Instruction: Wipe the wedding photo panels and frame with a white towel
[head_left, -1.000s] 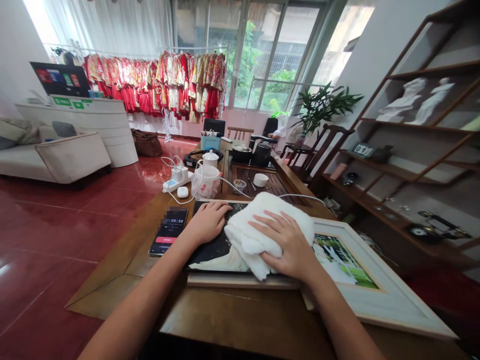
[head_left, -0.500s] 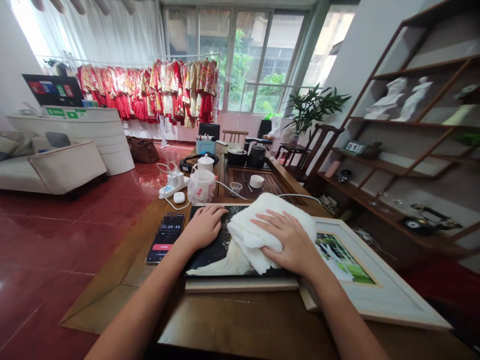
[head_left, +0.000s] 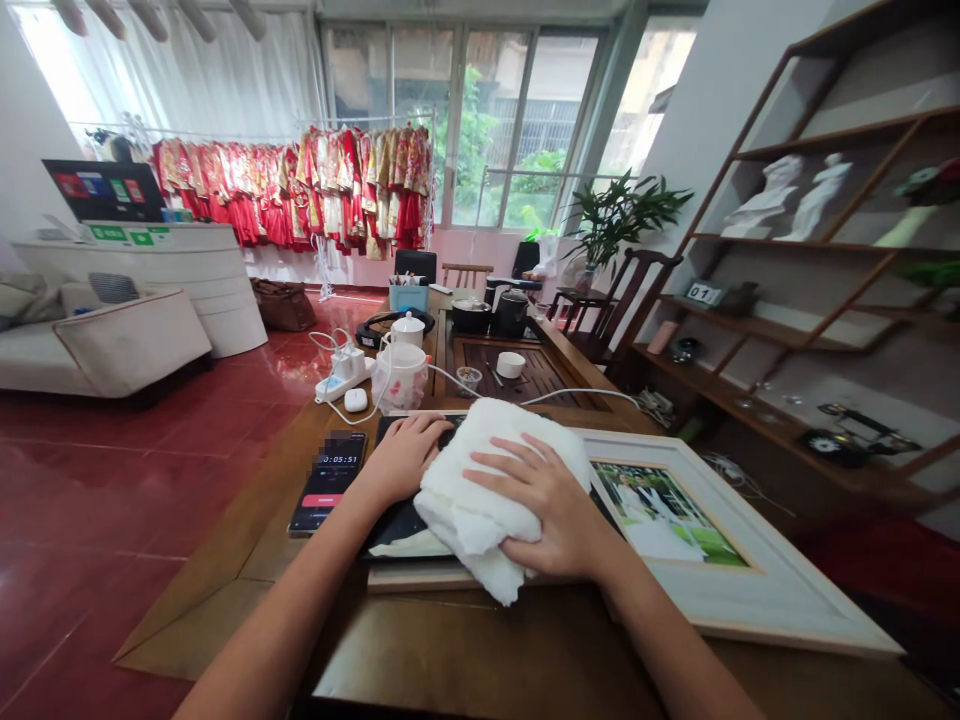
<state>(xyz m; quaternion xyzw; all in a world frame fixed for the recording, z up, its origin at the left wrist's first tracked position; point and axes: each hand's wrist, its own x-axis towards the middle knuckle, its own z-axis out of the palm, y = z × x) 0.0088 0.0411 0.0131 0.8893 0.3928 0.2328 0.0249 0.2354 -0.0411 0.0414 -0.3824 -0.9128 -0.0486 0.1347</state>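
Observation:
A folded white towel [head_left: 450,495] lies on a dark picture [head_left: 390,525] in a pale wooden frame, covering most of its surface. My right hand [head_left: 555,515] presses on the towel from above, fingers spread over it and thumb along its lower fold. On the picture's left part rests my left hand [head_left: 412,455], palm down with fingers stretched toward the far edge. A white-framed photo [head_left: 667,510] of people outdoors lies to the right; the towel and my right arm partly overlap its side.
Left of the picture lies a phone [head_left: 328,480]. Beyond stand a plastic-wrapped container [head_left: 401,378], a white lidded mug [head_left: 408,330], a power strip [head_left: 341,375] with cables, and a tea tray [head_left: 540,385] with a white bowl [head_left: 511,365]. A shelf [head_left: 810,245] stands right.
My right hand has slid the towel left and toward me across the dark picture, so it now hangs over the near edge. More of the framed photo shows. My left hand stays about in place.

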